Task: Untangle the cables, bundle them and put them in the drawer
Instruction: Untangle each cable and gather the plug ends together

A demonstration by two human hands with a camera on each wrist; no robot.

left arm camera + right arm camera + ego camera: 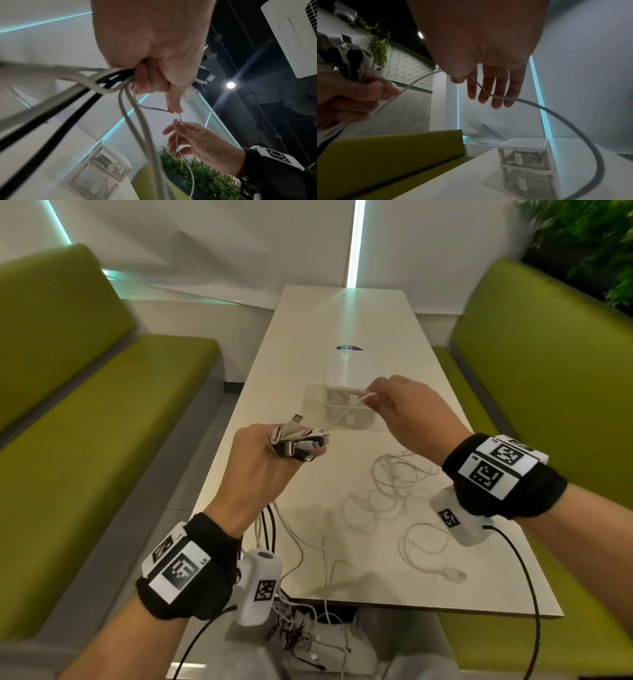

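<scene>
My left hand [274, 453] is raised over the table and grips a bunch of white and black cables just behind their plugs [301, 440]. The cables [102, 83] trail down from the fist toward my lap. My right hand [371, 398] pinches one thin white cable [488, 93] between thumb and forefinger, its other fingers [498, 89] straight. That cable runs from the left hand's bunch to the right hand. Behind both hands stands a small white unit with two clear drawers [346, 371], both pushed in, with cable inside the upper one [522, 159].
Loose white cable loops [394, 491] lie on the beige table [342, 313] under my right wrist, one plug [452, 573] near the front edge. More cables [308, 631] hang over that edge onto my lap. Green benches [102, 405] flank the table on both sides.
</scene>
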